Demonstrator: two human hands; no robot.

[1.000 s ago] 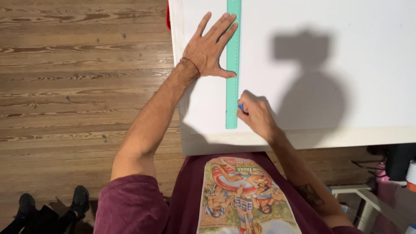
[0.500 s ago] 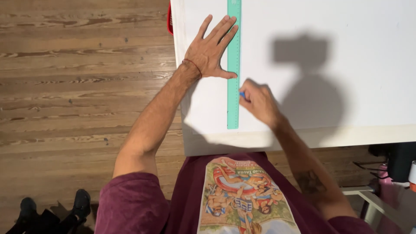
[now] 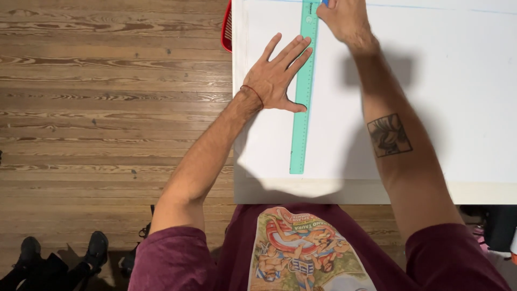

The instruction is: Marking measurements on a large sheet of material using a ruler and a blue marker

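Observation:
A long green ruler [image 3: 301, 108] lies lengthwise on a large white sheet [image 3: 431, 81] on a white table [image 3: 323, 191]. My left hand [image 3: 280, 75] is spread flat on the sheet, with its fingertips and thumb pressing the ruler's left edge. My right hand [image 3: 344, 19] is stretched to the ruler's far end at the top of the view, closed around a blue pen whose tip just shows above the fingers. A thin blue line runs across the sheet's far edge.
A wooden plank floor [image 3: 107, 108] lies to the left of the table. A red object [image 3: 227, 29] pokes out at the table's left edge. Dark shoes [image 3: 59, 258] sit on the floor at lower left. Dark items stand at lower right.
My right hand has travelled from the ruler's near end up along its right edge to the far end. My left hand has stayed pressed on the ruler.

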